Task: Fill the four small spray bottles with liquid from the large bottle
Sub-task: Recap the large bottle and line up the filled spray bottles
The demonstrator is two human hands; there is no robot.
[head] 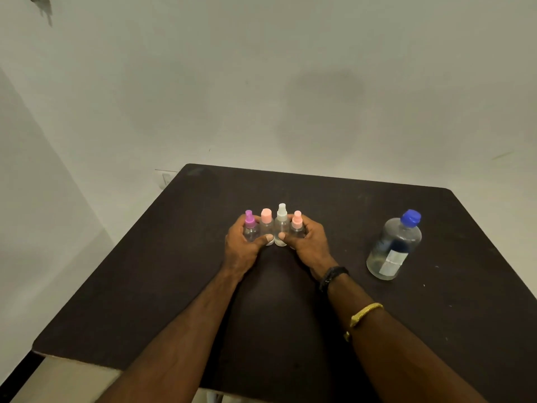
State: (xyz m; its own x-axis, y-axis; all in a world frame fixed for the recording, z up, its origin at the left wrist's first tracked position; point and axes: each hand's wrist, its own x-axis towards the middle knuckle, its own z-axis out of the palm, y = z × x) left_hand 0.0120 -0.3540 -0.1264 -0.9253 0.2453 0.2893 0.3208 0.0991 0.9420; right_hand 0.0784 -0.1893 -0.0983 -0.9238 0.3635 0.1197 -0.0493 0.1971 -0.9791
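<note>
Several small clear spray bottles stand upright in a tight row at the middle of the dark table (162,271). From left to right their tops are purple (249,220), pink (266,216), white (282,213) and pink (297,220). My left hand (242,245) curls round the left end of the row, at the purple-topped bottle. My right hand (308,241) curls round the right end, at the pink-topped bottle. My thumbs nearly meet in front of the row. The large clear bottle (393,248) with a blue cap stands capped to the right, apart from both hands.
A pale wall rises directly behind the table's far edge. The table's left edge drops off beside a pale wall and floor. A wall socket (166,178) sits near the far left corner.
</note>
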